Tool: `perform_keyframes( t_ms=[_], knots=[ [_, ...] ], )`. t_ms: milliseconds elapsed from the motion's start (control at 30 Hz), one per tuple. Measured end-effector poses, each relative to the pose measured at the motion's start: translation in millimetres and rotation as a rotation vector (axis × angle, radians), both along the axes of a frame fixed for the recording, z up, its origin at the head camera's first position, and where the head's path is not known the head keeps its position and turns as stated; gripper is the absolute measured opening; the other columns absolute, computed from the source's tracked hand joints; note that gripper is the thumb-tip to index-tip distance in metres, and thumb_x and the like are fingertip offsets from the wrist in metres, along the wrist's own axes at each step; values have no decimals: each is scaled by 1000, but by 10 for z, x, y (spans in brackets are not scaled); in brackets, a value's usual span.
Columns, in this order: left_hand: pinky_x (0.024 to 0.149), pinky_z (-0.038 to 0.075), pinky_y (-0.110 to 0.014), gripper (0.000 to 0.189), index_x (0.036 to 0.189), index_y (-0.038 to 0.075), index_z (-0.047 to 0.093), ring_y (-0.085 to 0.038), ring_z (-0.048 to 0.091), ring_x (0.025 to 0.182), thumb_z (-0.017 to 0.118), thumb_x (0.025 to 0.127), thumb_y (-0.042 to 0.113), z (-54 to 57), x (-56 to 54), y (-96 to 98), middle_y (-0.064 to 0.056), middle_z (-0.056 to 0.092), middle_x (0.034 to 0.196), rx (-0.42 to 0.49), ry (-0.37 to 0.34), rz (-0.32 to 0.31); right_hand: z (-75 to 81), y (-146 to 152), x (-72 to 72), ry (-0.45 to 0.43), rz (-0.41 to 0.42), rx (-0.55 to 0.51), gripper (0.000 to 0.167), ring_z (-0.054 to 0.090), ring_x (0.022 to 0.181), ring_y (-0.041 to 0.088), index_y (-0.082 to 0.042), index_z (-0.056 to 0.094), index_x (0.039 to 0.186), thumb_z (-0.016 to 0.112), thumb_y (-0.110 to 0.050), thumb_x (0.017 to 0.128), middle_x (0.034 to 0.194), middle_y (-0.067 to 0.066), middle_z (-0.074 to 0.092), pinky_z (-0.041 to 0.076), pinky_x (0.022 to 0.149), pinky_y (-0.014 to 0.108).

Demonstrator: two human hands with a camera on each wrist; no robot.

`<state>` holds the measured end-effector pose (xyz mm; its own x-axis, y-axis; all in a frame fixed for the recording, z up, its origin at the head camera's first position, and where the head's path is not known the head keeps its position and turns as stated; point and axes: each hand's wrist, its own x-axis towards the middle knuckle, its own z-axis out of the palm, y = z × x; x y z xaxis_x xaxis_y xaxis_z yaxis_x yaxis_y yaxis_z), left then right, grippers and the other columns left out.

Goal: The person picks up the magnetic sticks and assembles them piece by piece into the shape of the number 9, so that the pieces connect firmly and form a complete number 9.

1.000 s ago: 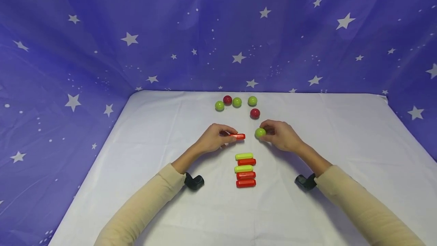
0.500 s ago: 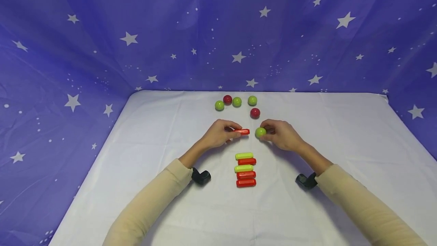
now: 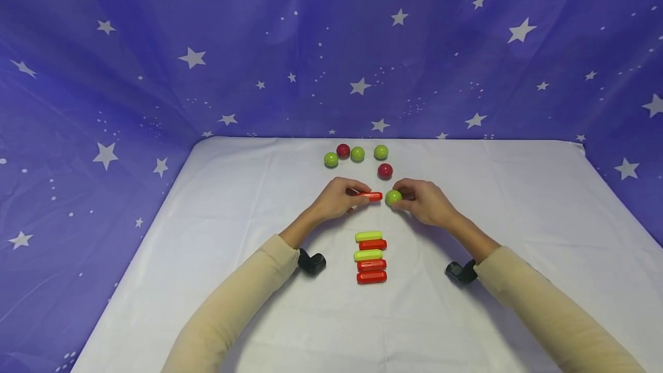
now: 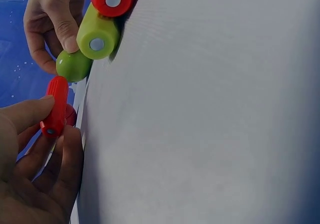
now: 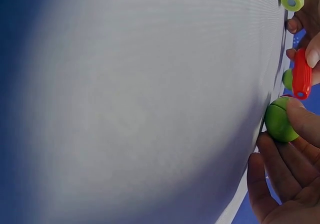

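Note:
My left hand (image 3: 336,199) pinches a red faceted rod (image 3: 374,195) between thumb and fingers; in the left wrist view the red rod (image 4: 56,106) shows a small pale disc in its near end. Just to the right, my right hand (image 3: 427,202) grips a green ball (image 3: 393,198) with thumb and fingertips. The rod's free end points at the ball with a narrow gap between them in the head view. A seam line crosses the green ball (image 5: 280,120) in the right wrist view.
Nearer the body lies a column of rods, a yellow-green rod (image 3: 368,236) farthest and a red rod (image 3: 372,277) closest. Behind the hands sit several balls, among them a red ball (image 3: 385,171) and a green ball (image 3: 380,152). A starry blue curtain (image 3: 290,45) borders the white table (image 3: 248,189).
My left hand has moved forward and to the right with the red rod, bringing its end close to the green ball. The right hand keeps its grip almost in place.

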<state>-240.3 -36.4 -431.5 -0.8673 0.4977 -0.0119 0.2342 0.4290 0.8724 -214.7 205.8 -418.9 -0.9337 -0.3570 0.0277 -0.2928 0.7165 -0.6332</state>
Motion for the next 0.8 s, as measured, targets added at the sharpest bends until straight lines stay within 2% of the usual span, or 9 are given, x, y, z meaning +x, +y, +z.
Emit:
perform_keyframes(
  t_ms=[400,800],
  knots=[
    [59,53,-26,23,113,7,74,-15,62,78,73,91,15,-31,-53,30,-4,70,105,-3,18,-10,0,-14,4,-13,-10,-2,28,66,102,28,-6,68,112,77,-11,86,108,9,71,52,91,46],
    [59,54,-26,24,116,10,73,-16,61,77,71,93,17,-40,-46,58,-3,69,110,-42,37,-15,-23,-13,-11,-8,7,-30,27,65,100,27,-6,68,112,77,-9,86,106,9,71,53,90,47]
  ],
)
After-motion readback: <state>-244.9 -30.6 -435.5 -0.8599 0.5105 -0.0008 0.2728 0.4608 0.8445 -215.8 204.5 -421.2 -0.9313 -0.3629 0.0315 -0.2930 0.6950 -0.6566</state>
